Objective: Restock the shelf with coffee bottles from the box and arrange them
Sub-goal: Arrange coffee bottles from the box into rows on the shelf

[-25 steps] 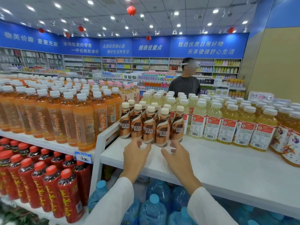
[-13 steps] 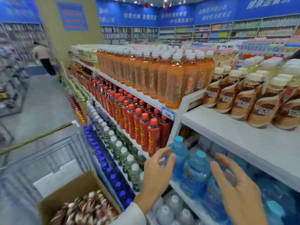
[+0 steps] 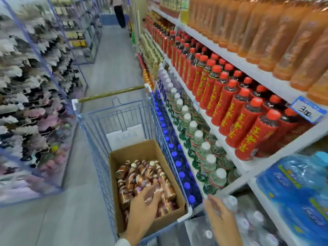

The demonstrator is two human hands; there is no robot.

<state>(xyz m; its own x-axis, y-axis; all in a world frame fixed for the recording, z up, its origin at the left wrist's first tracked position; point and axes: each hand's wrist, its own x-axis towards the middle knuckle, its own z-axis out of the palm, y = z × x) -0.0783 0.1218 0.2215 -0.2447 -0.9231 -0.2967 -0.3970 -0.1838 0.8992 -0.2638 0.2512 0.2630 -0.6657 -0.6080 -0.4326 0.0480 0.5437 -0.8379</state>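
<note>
Left hand (image 3: pixel 144 209) spread over coffee bottles (image 3: pixel 142 174) in box (image 3: pixel 114 174), right hand (image 3: pixel 221 221) relaxed beside box; suggest gripping one neck.

I see the box (image 3: pixel 142 151) open on top, so reaching in from above is free. The wire wall of the cart (image 3: pixel 159 125) stands between it and the packed shelf (image 3: pixel 284 151).

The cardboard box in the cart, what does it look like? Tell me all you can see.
The box is plain brown cardboard, rectangular and open on top. It sits upright in the near end of the wire cart, by its right side. Small brown coffee bottles with pale caps lie jumbled inside, partly filling it. The left hand reaches in over its near edge, fingers spread over the bottles.
</note>
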